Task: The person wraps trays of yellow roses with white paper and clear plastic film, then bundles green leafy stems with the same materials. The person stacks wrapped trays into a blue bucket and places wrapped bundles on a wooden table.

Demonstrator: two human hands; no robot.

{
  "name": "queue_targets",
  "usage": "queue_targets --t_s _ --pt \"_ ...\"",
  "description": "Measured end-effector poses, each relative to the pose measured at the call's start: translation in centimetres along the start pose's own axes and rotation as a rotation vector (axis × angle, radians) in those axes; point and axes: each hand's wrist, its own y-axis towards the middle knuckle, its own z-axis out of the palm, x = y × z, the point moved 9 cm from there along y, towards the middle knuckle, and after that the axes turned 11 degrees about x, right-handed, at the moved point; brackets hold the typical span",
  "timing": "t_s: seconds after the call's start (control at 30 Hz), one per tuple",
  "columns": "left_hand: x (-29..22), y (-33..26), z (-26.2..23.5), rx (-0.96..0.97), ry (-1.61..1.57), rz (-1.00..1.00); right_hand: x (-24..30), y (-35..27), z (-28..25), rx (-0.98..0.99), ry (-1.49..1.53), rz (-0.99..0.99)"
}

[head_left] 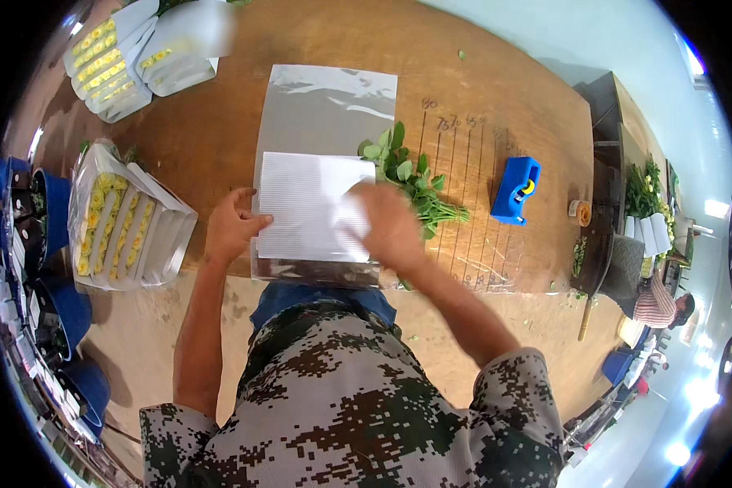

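Observation:
A white corrugated paper sheet [313, 207] lies in front of me on a clear plastic sheet [325, 106], which reaches out beyond its far edge. My left hand [234, 224] is at the sheet's left edge, thumb on top and fingers curled against the side. Across the right part of the paper is my right hand [386, 226], smeared by motion; its fingers cannot be made out. Just beyond it, green leafy stems [419, 183] point to the right, partly behind that hand. Whatever flower heads they carry are hidden.
Wrapped bunches of yellow roses [106, 215] stand at the left, with more yellow roses [102, 61] farther back. A blue tape dispenser [512, 191] and a tape roll [579, 213] sit on the right of the wooden table [480, 73]. Blue buckets [61, 313] line the left floor.

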Motion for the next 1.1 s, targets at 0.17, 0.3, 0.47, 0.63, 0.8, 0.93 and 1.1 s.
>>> queue_targets --t_s 0.17,0.3,0.47,0.63,0.8,0.93,1.1 --pt "-1.4 0.0 0.5 0.033 -0.005 0.037 6.9 1.1 8.5 0.155 -0.156 -0.102" --pt "-0.2 0.7 -1.8 -0.116 -0.058 0.13 4.6 4.9 7.0 0.222 -0.182 -0.075" --pt "8.1 1.8 -5.7 -0.341 -0.269 0.07 2.1 9.4 3.3 0.339 -0.055 -0.061" --pt "14.8 3.6 1.3 -0.015 -0.547 -0.337 0.6 11.9 2.3 0.41 0.039 -0.069" --pt "12.3 9.4 2.9 0.1 -0.556 -0.218 2.4 8.6 4.6 0.37 -0.041 -0.064" --pt "11.8 14.9 2.6 0.102 -0.334 -0.102 4.6 5.2 7.4 0.327 0.016 -0.064" --pt "8.0 19.7 1.2 -0.007 -0.182 0.023 3.4 6.3 4.1 0.287 0.182 0.044"
